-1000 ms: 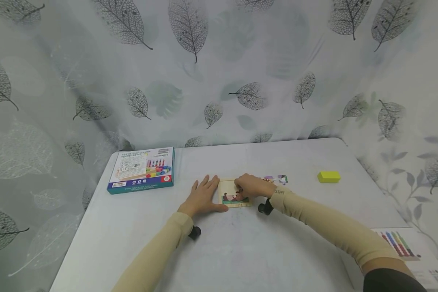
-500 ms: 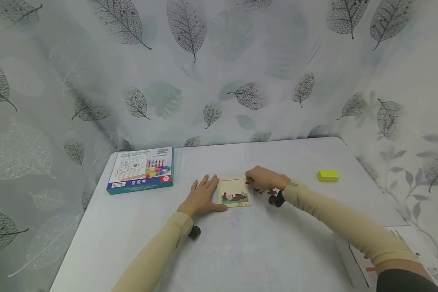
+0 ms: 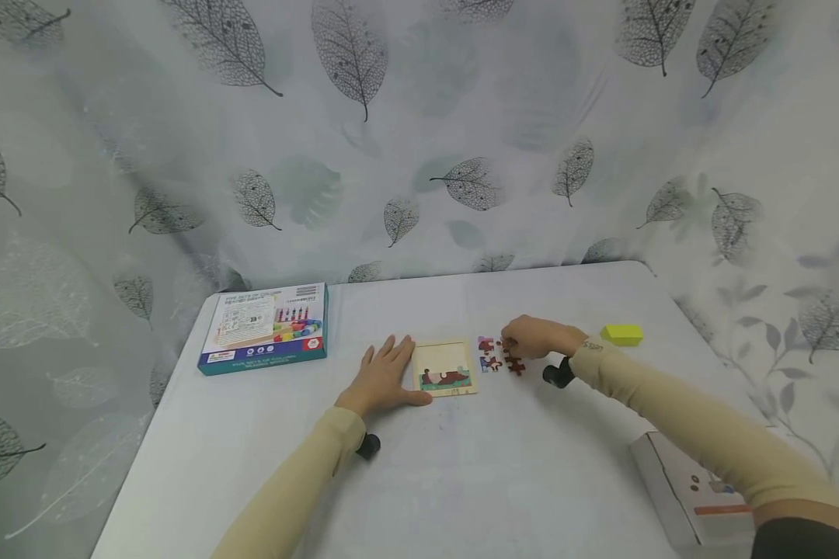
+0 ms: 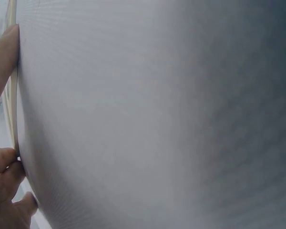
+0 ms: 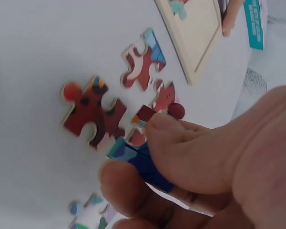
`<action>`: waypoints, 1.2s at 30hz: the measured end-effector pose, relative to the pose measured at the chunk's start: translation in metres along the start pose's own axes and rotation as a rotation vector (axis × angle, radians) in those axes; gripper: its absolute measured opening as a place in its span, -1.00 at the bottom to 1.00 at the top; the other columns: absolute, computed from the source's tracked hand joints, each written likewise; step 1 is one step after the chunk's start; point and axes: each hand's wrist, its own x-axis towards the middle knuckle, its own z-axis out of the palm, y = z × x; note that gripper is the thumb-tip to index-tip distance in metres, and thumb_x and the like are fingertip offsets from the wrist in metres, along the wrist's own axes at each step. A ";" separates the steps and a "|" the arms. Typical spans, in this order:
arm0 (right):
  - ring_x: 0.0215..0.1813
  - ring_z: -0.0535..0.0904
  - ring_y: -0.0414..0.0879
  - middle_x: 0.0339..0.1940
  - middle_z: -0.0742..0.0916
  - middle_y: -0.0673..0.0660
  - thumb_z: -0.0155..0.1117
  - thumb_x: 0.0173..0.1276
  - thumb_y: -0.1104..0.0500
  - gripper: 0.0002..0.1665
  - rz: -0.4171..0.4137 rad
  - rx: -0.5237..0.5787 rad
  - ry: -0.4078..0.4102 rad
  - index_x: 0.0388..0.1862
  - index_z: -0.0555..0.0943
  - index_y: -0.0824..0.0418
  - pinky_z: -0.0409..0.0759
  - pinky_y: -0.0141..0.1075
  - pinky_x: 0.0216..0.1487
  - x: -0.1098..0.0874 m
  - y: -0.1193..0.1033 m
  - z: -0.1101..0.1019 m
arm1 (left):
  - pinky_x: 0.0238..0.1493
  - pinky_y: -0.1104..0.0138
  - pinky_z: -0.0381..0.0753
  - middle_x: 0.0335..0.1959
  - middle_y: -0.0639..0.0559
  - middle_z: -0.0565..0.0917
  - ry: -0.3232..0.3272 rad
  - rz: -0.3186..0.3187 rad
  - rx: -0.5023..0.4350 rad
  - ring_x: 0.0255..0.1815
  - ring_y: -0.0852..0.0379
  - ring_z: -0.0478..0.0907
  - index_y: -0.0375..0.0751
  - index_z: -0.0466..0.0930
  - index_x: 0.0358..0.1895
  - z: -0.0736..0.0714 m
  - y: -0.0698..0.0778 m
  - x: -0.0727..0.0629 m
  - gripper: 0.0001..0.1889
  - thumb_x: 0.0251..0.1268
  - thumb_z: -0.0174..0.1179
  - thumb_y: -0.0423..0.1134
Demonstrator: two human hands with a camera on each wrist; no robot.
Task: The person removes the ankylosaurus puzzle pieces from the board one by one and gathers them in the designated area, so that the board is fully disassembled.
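Wooden puzzle tray [image 3: 445, 355] lies flat, nearly square, sides running near-far. Left hand [image 3: 380, 380], fingers spread, touches its left edge; right hand [image 3: 531, 337] pinches a blue jigsaw piece [image 5: 142, 159].

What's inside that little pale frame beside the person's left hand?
Puzzle pieces, mostly brown and green, fill the lower part of the pale frame. Above them, its backing shows bare. Whatever lies beneath the fitted pieces is covered.

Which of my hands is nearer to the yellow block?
Your right. The right hand is over the loose puzzle pieces, just left of the yellow block in the head view; the left hand is farther away, at the left edge of the puzzle tray.
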 end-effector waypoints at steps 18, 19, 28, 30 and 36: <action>-0.30 0.50 -0.11 -0.33 0.66 0.09 0.44 0.28 0.25 -0.82 0.073 0.039 -0.029 -0.26 0.58 0.24 0.52 -0.32 -0.27 -0.021 0.030 0.005 | 0.66 -0.19 -0.21 0.68 0.02 0.03 -0.004 0.001 0.001 0.73 -0.09 -0.18 -0.07 -0.06 0.64 -0.002 -0.002 0.001 0.24 -0.01 0.32 0.48; -0.30 0.51 -0.12 -0.33 0.66 0.09 0.44 0.28 0.25 -0.82 0.073 0.041 -0.025 -0.26 0.58 0.24 0.52 -0.32 -0.27 -0.021 0.030 0.006 | 0.66 -0.19 -0.21 0.68 0.02 0.03 -0.006 0.002 0.000 0.73 -0.09 -0.18 -0.07 -0.06 0.64 -0.001 -0.002 0.001 0.24 -0.01 0.32 0.48; -0.30 0.49 -0.11 -0.36 0.63 0.08 0.44 0.28 0.22 -0.80 0.128 0.061 0.012 -0.27 0.57 0.25 0.49 -0.33 -0.28 -0.017 0.033 0.011 | 0.66 -0.20 -0.20 0.68 0.01 0.04 -0.005 0.007 -0.010 0.72 -0.10 -0.17 -0.08 -0.05 0.64 -0.001 -0.001 0.000 0.23 -0.01 0.33 0.47; -0.32 0.48 -0.11 -0.39 0.60 0.08 0.45 0.28 0.20 -0.77 0.140 0.069 0.015 -0.28 0.55 0.26 0.46 -0.34 -0.31 -0.017 0.034 0.012 | 0.66 -0.20 -0.20 0.68 0.01 0.04 -0.003 0.008 -0.007 0.72 -0.10 -0.16 -0.09 -0.05 0.64 -0.001 -0.001 0.000 0.23 -0.01 0.33 0.47; -0.33 0.47 -0.11 -0.43 0.56 0.06 0.48 0.25 0.18 -0.73 0.164 0.080 0.015 -0.32 0.52 0.24 0.42 -0.37 -0.33 -0.015 0.037 0.016 | 0.66 -0.20 -0.20 0.68 0.02 0.05 0.000 0.009 -0.008 0.72 -0.09 -0.16 -0.08 -0.05 0.64 0.000 -0.002 0.000 0.23 -0.01 0.33 0.47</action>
